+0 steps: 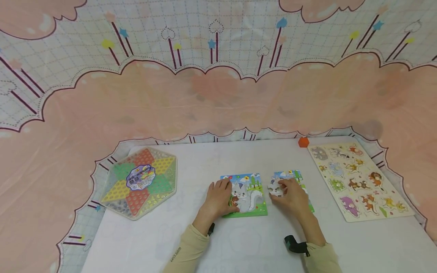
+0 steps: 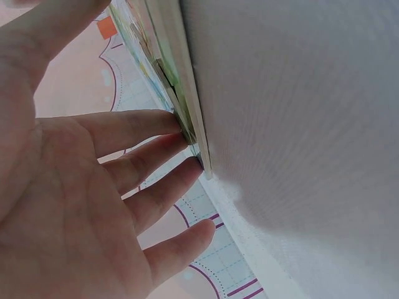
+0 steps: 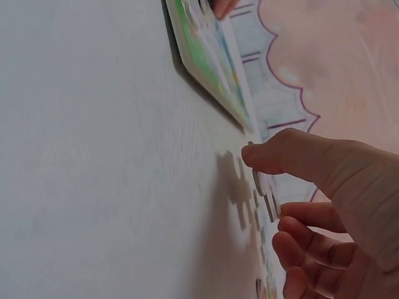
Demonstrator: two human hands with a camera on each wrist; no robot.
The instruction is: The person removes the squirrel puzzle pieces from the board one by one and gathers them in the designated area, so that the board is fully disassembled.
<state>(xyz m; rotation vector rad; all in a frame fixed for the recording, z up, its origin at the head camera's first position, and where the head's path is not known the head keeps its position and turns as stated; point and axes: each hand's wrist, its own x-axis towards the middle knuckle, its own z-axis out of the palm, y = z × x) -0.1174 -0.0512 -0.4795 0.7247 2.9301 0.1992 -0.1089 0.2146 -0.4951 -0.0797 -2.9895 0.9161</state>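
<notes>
- Squirrel puzzle [image 1: 246,195] lies flat on the white worktop [image 1: 191,235], and serves as the landmark below.
- Left hand [image 1: 218,199] rests on the puzzle's left edge, fingers straight and spread, pressing down; my guess is that this keeps the board from sliding.
- Right hand [image 1: 291,195], just right of the puzzle, pinches a loose grey piece [image 1: 275,187] between thumb and fingers, lifted slightly off the worktop so that it casts a shadow there.
- More loose pieces [image 1: 290,175] lie right of the puzzle, under and beyond that hand, close enough to pick from.
- Animal board [image 1: 358,180] lies further right, well apart, with an orange block [image 1: 303,142] at its far corner.
- Hexagonal game box [image 1: 140,182] sits well left of the puzzle.
</notes>
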